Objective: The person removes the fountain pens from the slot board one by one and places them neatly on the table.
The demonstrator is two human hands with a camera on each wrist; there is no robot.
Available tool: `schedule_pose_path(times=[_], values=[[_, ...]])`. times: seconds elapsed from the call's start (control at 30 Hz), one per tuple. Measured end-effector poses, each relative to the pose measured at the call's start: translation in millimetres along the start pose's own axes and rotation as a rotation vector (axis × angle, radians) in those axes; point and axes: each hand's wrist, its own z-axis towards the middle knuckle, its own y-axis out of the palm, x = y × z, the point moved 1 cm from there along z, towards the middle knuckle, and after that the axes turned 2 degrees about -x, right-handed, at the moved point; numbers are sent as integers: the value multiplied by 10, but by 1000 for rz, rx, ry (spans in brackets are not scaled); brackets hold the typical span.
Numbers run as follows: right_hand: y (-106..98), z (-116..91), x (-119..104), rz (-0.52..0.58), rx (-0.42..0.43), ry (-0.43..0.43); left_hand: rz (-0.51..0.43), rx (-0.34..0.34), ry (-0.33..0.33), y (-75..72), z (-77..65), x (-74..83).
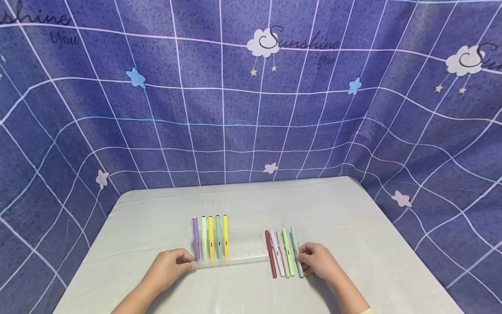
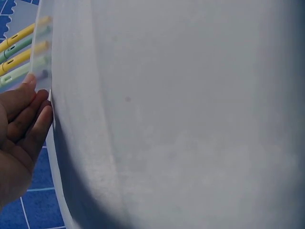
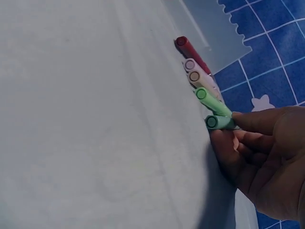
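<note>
A clear plastic pen holder (image 1: pixel 251 259) with a notched edge lies on the table. In its left part several pens stand side by side: a purple pen (image 1: pixel 196 239), a pale green pen (image 1: pixel 204 240), two yellow ones and a grey-green pen (image 1: pixel 218 237). My left hand (image 1: pixel 171 267) holds the holder's front left corner, thumb (image 2: pixel 29 82) against its edge. To the right, a dark red pen (image 1: pixel 271 255), a lilac pen (image 1: pixel 277 255), a beige pen (image 1: pixel 283 257) and a light green pen (image 1: pixel 288 253) lie in a row. At the row's right end, my right hand (image 1: pixel 317 260) pinches a teal-green pen (image 3: pixel 219 122) between thumb and fingers.
A pale cloth covers the table (image 1: pixel 227 292). Behind it and on both sides hangs a blue curtain (image 1: pixel 243 109) with a grid, stars and clouds. The holder's notched right part shows no pens.
</note>
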Motion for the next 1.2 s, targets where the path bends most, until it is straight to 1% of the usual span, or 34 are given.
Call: schedule_pose_path(times=[0.07,0.27,0.5,0.6,0.73,0.87,0.97,1.03,1.1,1.13,1.2], values=[[14,-8,-1,-35,6,2,0,-1,1,-3,-3,4],[67,0,-17,-125,67,24,-3,-1,2,-11,-11,13],[114,30,14,-167,124,51,-6,-1,2,-23,-19,31],[116,40,13,-180,130,58,-5,1,2,-23,-18,31],[85,31,-28,-174,110,71,-7,-1,2,-16,-11,30],[30,35,-113,-233,129,72,-10,-2,0,-10,-5,31],[-2,68,-210,-275,178,47,-12,-1,0,-9,-2,31],[-2,96,-295,-251,184,0,-12,0,1,-10,-1,28],[24,130,-388,-188,152,-65,-11,0,3,-13,-3,23],[47,146,-437,-140,117,-104,-8,0,4,-14,-4,19],[108,183,-535,-31,18,-192,-4,-1,8,-16,1,16]])
